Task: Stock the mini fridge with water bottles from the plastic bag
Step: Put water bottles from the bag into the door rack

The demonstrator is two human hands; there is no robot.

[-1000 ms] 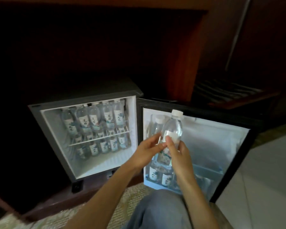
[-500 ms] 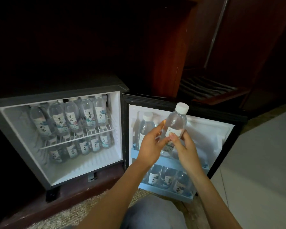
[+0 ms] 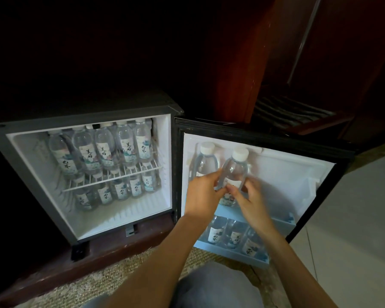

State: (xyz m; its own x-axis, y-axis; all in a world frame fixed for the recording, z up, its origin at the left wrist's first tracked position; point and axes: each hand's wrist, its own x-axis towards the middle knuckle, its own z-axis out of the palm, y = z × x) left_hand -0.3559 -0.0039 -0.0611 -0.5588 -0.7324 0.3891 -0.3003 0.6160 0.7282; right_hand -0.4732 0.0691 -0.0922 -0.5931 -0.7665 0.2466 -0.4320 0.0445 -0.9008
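The mini fridge point(image 3: 13, 152) stands open with several labelled water bottles point(image 3: 105, 150) on its wire shelf and floor. Its open door point(image 3: 282, 174) has two light blue racks. In the upper rack point(image 3: 276, 220) one white-capped bottle point(image 3: 206, 158) stands at the left. Beside it I hold a second clear bottle point(image 3: 235, 167) upright, its base low in that rack. My left hand point(image 3: 201, 192) and my right hand point(image 3: 250, 201) both grip its lower half. Three bottles point(image 3: 233, 235) fill the lower rack. The plastic bag is out of view.
The fridge sits inside a dark wooden cabinet point(image 3: 231, 63). A slatted wooden rack point(image 3: 298, 112) lies behind the door. A woven mat point(image 3: 111, 278) covers the floor in front, with pale tiles point(image 3: 353, 218) at the right. My knee point(image 3: 213, 285) is at the bottom.
Both hands have lowered the bottle from above the door's top edge down beside the standing bottle in the upper door rack. My view has moved closer.
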